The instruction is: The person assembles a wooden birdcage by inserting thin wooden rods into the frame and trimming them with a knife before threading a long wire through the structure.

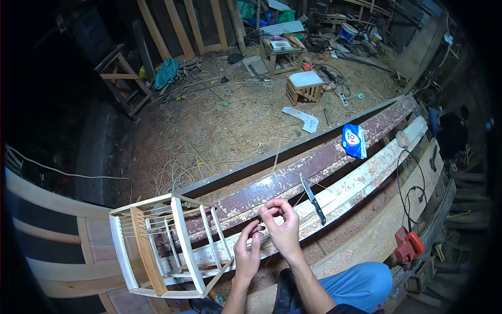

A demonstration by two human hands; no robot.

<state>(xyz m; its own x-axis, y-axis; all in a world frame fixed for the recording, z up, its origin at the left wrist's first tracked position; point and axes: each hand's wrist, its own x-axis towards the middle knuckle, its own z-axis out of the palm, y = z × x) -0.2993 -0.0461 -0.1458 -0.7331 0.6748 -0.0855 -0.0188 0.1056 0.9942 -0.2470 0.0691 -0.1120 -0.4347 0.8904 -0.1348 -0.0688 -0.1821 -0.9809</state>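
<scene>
My left hand is held above the white-painted beam, its fingers curled in near the thumb. Just right of it and a little higher, my right hand pinches with thumb and index finger. Whatever lies in the two pinches is too small to make out. A knife with a black handle rests on the boards beyond my right hand, its blade pointing away. To the left of my hands stands a small wooden cage-like frame with thin bars and rods strung across it.
A blue packet sits on the worn dark-red plank. At the right, a red power tool lies with its black cord. Coiled strips, a slatted wooden stool and a low table stand on the shaving-covered ground.
</scene>
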